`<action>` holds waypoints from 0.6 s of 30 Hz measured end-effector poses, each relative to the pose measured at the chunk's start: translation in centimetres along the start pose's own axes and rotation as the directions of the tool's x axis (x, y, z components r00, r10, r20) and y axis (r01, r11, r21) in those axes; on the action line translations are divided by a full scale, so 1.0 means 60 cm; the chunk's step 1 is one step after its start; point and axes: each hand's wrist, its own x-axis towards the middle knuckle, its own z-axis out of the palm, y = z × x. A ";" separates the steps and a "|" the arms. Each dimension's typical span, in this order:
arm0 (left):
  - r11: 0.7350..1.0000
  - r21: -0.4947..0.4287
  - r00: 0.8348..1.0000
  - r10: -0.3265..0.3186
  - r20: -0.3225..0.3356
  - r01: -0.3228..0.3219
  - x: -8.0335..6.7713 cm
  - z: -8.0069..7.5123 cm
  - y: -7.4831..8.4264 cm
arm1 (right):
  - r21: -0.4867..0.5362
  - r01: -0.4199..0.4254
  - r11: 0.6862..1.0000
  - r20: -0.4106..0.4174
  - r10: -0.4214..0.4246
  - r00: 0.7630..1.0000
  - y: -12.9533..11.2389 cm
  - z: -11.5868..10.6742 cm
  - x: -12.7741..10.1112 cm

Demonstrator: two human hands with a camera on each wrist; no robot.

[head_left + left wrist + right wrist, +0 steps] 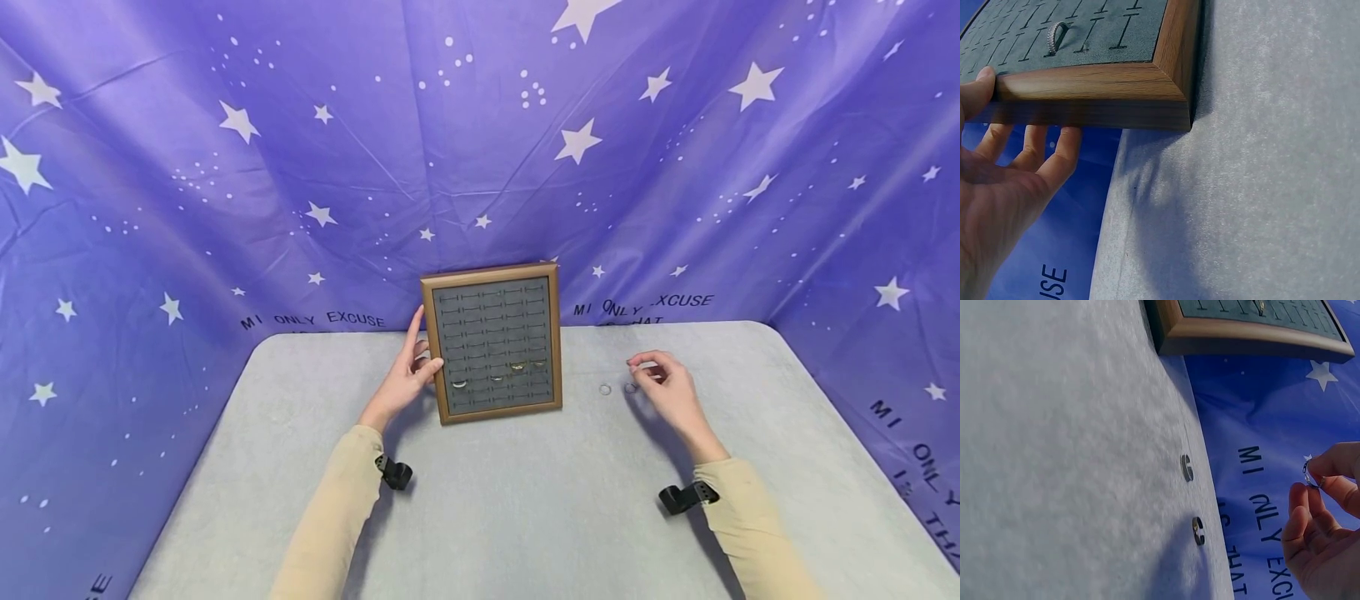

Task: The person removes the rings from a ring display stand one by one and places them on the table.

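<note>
Both hands are holding something. The left hand point(405, 379) grips the side of a wooden-framed display board point(556, 333), its thumb on the front of the frame and its other fingers at the outer edge. The board is tilted up between the two hands, right next to the left one, with its grey padded face toward the person. Rows of short slits cross that face, and four seated rings point(517, 367) sit in them: one on the side near the left hand, the others farther toward the right hand.

The right hand point(667, 387) pinches a small ring point(1305, 467) between thumb and forefinger, raised above the table point(525, 500) and well apart from the board. Two loose rings point(1196, 531) lie on the table just beside the right hand, on its left, one of them nearer the fingertips and the other nearer the board. Beyond both hands hangs a purple cloth point(450, 167) with white stars. A black wrist camera point(686, 498) sits behind each hand, by the pale sleeves point(330, 500).
</note>
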 end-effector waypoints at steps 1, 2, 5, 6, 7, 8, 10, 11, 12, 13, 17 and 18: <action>1.000 -0.002 1.000 0.002 0.001 -0.002 0.000 0.000 0.001 | -0.008 0.003 1.000 -0.006 -0.003 1.000 0.010 0.000 0.002; 1.000 -0.001 1.000 0.002 0.002 -0.002 0.000 0.000 0.001 | -0.016 0.004 1.000 -0.009 -0.004 1.000 0.020 -0.001 0.003; 1.000 0.011 1.000 0.011 -0.001 -0.011 -0.001 0.001 0.001 | -0.033 -0.008 0.999 -0.017 0.008 1.000 0.050 -0.001 0.006; 1.000 0.014 1.000 0.018 -0.003 -0.018 -0.001 0.002 0.001 | -0.040 -0.015 0.999 -0.019 0.014 1.000 0.059 -0.002 0.006; 1.000 0.015 1.000 0.025 -0.003 -0.025 -0.001 0.002 0.000 | -0.044 -0.020 0.999 -0.018 0.019 1.000 0.064 -0.003 0.006; 0.999 0.019 1.000 0.031 -0.002 -0.031 -0.001 0.002 0.000 | -0.045 -0.024 0.999 -0.016 0.023 1.000 0.068 -0.004 0.006; 0.999 0.023 0.999 0.045 -0.003 -0.044 -0.001 0.003 -0.001 | -0.045 -0.027 0.999 -0.016 0.026 1.000 0.075 -0.006 0.005; 0.998 0.026 0.999 0.052 -0.003 -0.052 -0.001 0.003 -0.002 | -0.049 -0.027 0.998 -0.017 0.026 1.000 0.077 -0.007 0.004; 0.998 0.027 0.998 0.057 -0.002 -0.057 -0.001 0.003 -0.002 | -0.051 -0.025 0.998 -0.018 0.024 1.000 0.079 -0.008 0.003; 0.998 0.028 0.998 0.060 -0.002 -0.060 -0.001 0.003 -0.002 | -0.052 -0.024 0.998 -0.019 0.023 1.000 0.081 -0.009 0.002; 0.998 0.031 0.998 0.055 -0.005 -0.054 -0.002 0.003 -0.002 | -0.071 -0.019 0.997 -0.021 0.017 1.000 0.088 -0.013 0.000; 0.998 0.029 0.999 0.049 -0.005 -0.049 -0.002 0.003 -0.002 | -0.079 -0.016 0.997 -0.020 0.015 1.000 0.090 -0.015 -0.001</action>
